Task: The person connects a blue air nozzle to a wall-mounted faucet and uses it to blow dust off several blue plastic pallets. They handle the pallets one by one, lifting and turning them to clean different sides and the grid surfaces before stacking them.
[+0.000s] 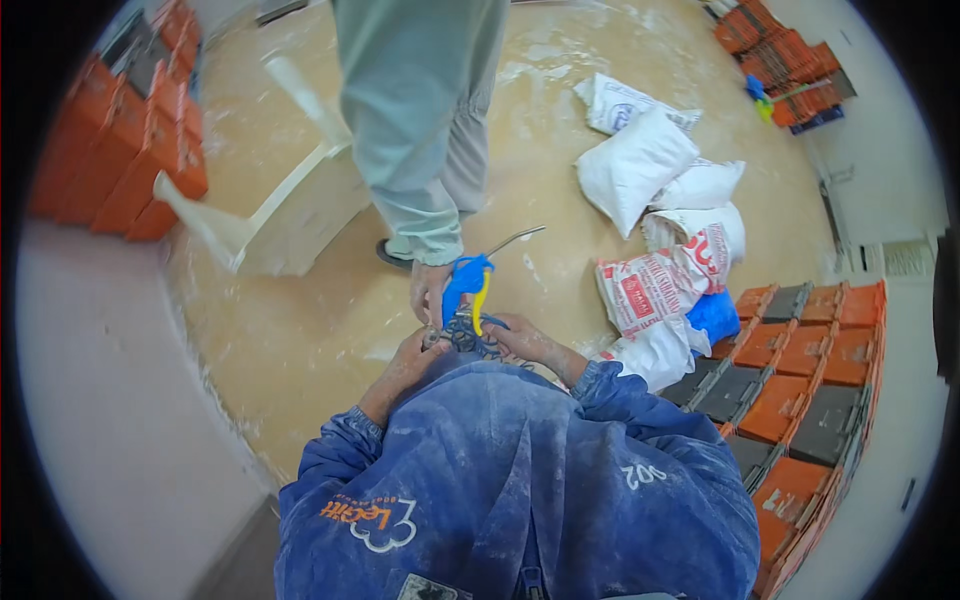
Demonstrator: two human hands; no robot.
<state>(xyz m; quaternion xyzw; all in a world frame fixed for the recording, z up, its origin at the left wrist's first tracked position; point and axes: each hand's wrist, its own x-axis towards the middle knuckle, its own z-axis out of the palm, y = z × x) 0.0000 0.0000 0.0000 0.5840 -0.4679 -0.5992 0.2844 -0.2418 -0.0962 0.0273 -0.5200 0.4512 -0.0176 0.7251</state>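
Observation:
My left hand (412, 360) is low in front of my blue jacket (500, 450), its fingers curled at the edge of a dark, patterned bundle (466, 338). At that bundle's other side, my right hand (522, 340) also has bent fingers; what either hand grips is hidden. Just above them stands what looks like an air blow gun (464, 280), blue with a yellow lever and a bent metal tube pointing up right. Another person's hand (430, 290) is at its left side, below pale grey-green clothing (410, 120).
A tipped cream plastic chair (300, 215) lies at far left. White sacks (637, 165) and red-printed sacks (650, 290) lie on the floor at right. Orange crates are stacked left (130, 140), far right (780, 55) and near right (800, 350). White powder marks the tan floor.

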